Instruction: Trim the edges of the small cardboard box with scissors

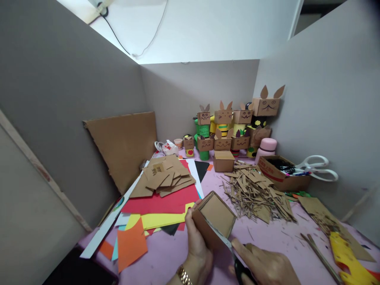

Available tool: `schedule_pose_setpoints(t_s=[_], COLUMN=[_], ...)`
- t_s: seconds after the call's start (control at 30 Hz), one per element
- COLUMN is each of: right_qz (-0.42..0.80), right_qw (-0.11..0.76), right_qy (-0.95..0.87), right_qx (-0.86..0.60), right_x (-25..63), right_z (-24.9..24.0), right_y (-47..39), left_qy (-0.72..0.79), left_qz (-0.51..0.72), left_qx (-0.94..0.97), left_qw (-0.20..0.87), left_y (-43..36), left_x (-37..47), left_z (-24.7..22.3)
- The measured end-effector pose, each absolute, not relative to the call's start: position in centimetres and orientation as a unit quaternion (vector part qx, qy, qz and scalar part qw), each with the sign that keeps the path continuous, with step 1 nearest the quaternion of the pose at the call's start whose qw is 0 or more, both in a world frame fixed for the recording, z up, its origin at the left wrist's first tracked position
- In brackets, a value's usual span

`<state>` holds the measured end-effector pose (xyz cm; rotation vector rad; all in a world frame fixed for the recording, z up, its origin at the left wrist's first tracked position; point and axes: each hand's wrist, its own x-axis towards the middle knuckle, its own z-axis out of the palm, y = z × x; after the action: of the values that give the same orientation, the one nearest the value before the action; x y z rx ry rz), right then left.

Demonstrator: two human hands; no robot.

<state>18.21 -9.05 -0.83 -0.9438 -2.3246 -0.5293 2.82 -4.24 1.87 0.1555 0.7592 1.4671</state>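
A small cardboard box (218,213) is tilted in my left hand (198,241), its fingers wrapped round the left side and underside. The upper face is a flat panel with a rough rim. My right hand (264,261) grips black-handled scissors (237,265), whose metal blade lies along the box's near edge. Part of the handles is hidden by my fingers and the bottom of the view. Left of the box lie orange paper (132,245), yellow paper (162,219) and red paper (166,201). Cut cardboard pieces (169,174) are piled on the red sheet.
Cardboard scraps (255,190) are heaped right of centre. Behind them stand another closed box (223,161), several cardboard animal figures (223,116) and a pink bottle (267,148). White-handled scissors (316,168) stick out of an open box (276,174). A yellow glue gun (346,253) lies front right.
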Motion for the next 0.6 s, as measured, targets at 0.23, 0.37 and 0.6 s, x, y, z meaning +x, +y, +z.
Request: schedule_pose_setpoints(t_s=[0.23,0.37,0.6], right_qz=[-0.181,-0.170,-0.177], right_qw=[0.269,0.247,0.253], right_qy=[-0.871,-0.872,-0.860], right_qx=[-0.369,-0.387,-0.405], right_x=[18.04,18.19,18.13], right_z=[-0.61,-0.33,-0.32], right_y=[-8.41,-8.40,-8.76], left_qy=[0.330,0.335,0.335], left_qz=[0.662,0.664,0.664], left_qx=[0.074,0.073,0.091], left_qw=[0.669,0.664,0.662], left_y=[-3.74,-3.79,-4.12], left_x=[2.68,2.93,2.95], left_z=[1.76,1.82,1.48])
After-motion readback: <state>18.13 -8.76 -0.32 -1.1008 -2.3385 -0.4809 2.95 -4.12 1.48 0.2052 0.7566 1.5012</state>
